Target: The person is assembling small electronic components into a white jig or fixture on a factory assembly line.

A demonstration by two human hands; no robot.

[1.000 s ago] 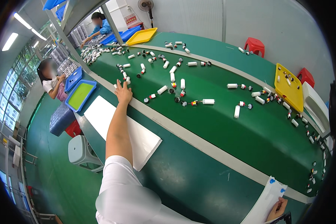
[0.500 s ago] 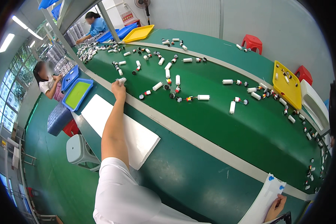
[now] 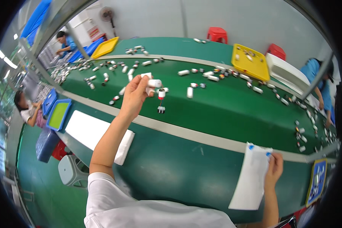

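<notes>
Raised over the green belt, my left hand (image 3: 135,93) is closed on a small white cylinder (image 3: 154,83). More white pieces show around its fingertips. Close by, a small white-and-dark part with a red wire (image 3: 161,99) seems to hang down; whether it is joined to the cylinder I cannot tell. At the right, my right hand (image 3: 274,167) pinches the upper right edge of a long white sheet (image 3: 249,182). Blue round knobs sit at the sheet's top corners, one of them by my fingers. A second white sheet (image 3: 87,127) lies on the near bench, below my left forearm.
Several white cylinders with wired parts (image 3: 212,78) are scattered along the belt (image 3: 171,125). Beyond it stands a yellow tray (image 3: 250,70). Blue trays (image 3: 59,114) are at left, another (image 3: 316,182) at right. Co-workers sit at far left; one leans in at right (image 3: 318,83).
My left hand has come up and to the right from the belt's near edge, holding the cylinder. My right hand has shifted up with the white sheet. The view has turned right.
</notes>
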